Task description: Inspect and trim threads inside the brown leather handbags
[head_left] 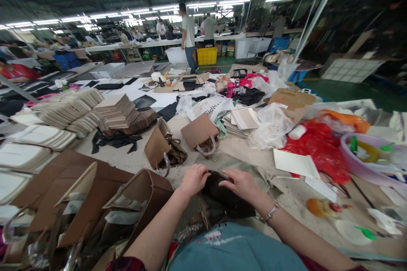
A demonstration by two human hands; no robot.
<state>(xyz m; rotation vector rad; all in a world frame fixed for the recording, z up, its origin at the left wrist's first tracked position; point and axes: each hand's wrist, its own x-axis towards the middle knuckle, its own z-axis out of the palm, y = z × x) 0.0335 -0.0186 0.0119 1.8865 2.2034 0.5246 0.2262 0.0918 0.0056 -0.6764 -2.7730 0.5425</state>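
A brown handbag (219,192) stands against my body at the table's front edge, its dark inside facing up. My left hand (193,180) pinches the far left part of its rim. On the right, my right hand (243,184) grips the same rim, fingers over the far edge and thumb towards the inside. The bag's lower part is hidden by my apron. Just beyond stand two brown handbags with plastic-wrapped handles, one (199,130) straight ahead and another (155,146) to its left.
Several larger brown bags (159,186) crowd the left front. Stacks of pale panels (70,108) and brown pieces (117,110) lie behind them. To the right are a red plastic bag (321,144), a lilac basin (346,152) and an orange-filled bottle (318,207). A person (188,34) stands beyond the table.
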